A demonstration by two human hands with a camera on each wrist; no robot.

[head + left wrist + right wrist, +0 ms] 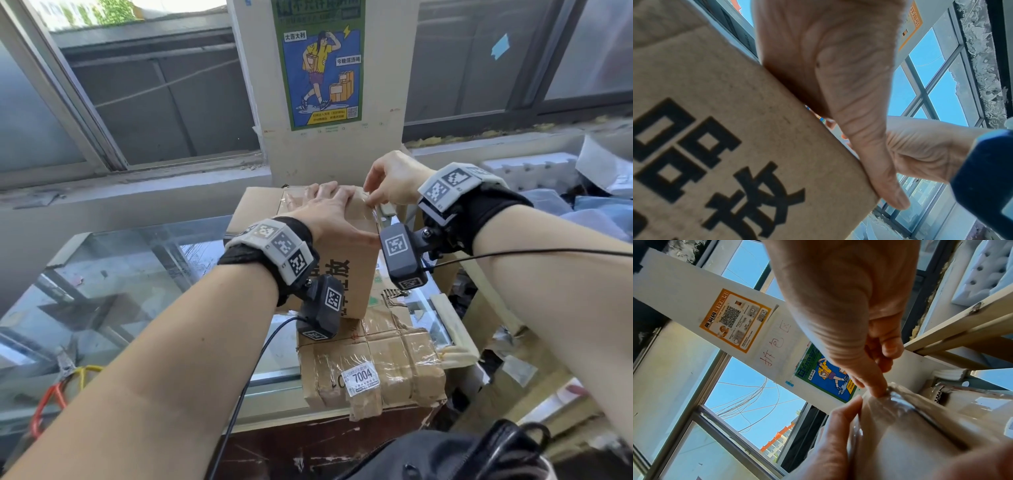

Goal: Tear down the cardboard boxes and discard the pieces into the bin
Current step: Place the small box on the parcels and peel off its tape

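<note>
- Pressing flat, the left hand (329, 209) lay with straight fingers on top of the upright cardboard box (346, 260).
- Just beside it, the right hand (390, 181) pinched the clear tape (892, 395) at the box's top edge.
- Beneath both hands sat a taped box (373, 373) labelled 7004.

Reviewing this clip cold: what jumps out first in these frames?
Centre of the head view: the left hand lies flat on top of an upright cardboard box with bold black print, while the right hand picks at the clear tape along its top edge. That box stands on a flatter, heavily taped box with a white 7004 label. Behind, a blue and green poster hangs on the pillar between the windows.
</note>
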